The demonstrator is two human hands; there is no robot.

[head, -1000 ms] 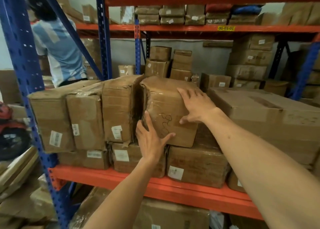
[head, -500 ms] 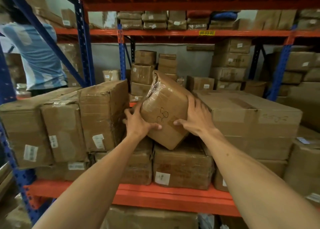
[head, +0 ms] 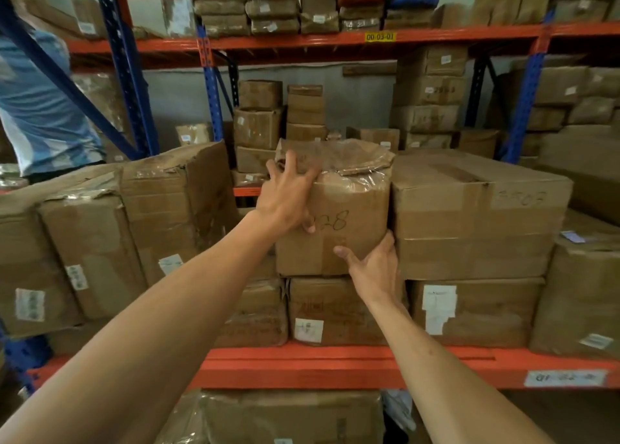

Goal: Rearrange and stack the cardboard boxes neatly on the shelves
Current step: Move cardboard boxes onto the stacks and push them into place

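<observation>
On the front face of the taped box [head: 349, 222], the fingers of the left hand [head: 285, 198] spread wide over its upper left corner, fingertips [head: 292, 161] hooked over the crinkled plastic at the top edge and the thumb pressed flat beside the scrawled number. The right hand [head: 375, 265] cups the lower right corner from below, thumb [head: 345, 254] laid across the face, the other fingers tucked between the box and the big box [head: 476, 215] to the right; how far they curl behind is hidden, so the grip there may be only a push. Both hands are open and pressing, neither closed around anything.

The taped box sits upright on the lower box [head: 335, 309], which rests on the orange shelf beam [head: 335, 363]. Its right side touches or nearly touches the big box, while a gap stays open on its left toward the leaning box [head: 188, 202].

The box lies straight ahead of both palms, its long axis seemingly running back into the shelf, so I judge the next move is a shove away from the body. The left hand sits higher and deeper, the right lower and closer to the body; uneven pressure could twist the box toward the gap.

A person in a blue shirt [head: 37, 114] stands beyond the rack at left.
</observation>
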